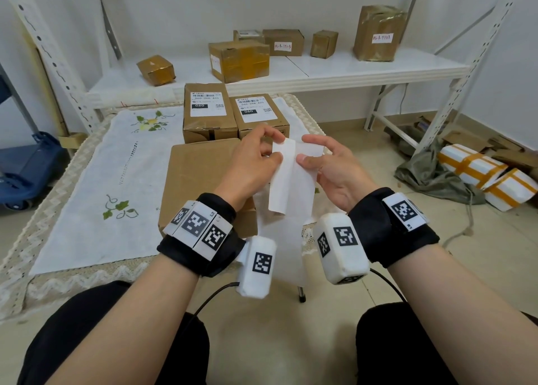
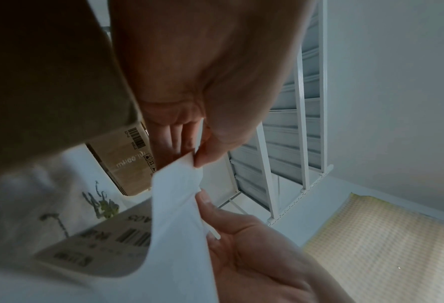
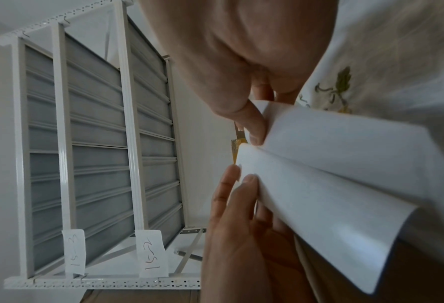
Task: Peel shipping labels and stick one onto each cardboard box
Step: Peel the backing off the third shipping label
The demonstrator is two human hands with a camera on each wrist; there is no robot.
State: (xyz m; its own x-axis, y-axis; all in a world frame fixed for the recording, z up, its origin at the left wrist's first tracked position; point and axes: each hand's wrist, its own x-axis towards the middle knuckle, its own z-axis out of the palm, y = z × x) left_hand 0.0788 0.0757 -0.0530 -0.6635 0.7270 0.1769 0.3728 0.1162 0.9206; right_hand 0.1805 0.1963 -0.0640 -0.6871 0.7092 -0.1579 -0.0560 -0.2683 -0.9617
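Left hand (image 1: 250,163) pinches the top edge of a white paper shipping label (image 1: 281,178), right hand (image 1: 329,166) pinches the thin translucent backing sheet (image 1: 302,181) beside it. Both held just above a plain brown cardboard box (image 1: 198,175) on the embroidered white tablecloth (image 1: 96,186); two already labelled brown boxes (image 1: 233,114) behind.

A small parcel storeroom or mailroom: taped brown cardboard parcels (image 1: 238,60), some with handwritten slips, line a white slotted-steel shelf (image 1: 364,70) across the top of the frame. At centre, two labelled brown cartons (image 1: 206,111) sit on a white embroidered tablecloth (image 1: 96,186). White foam parcels strapped with orange tape (image 1: 480,170) lie on the tiled floor at right.
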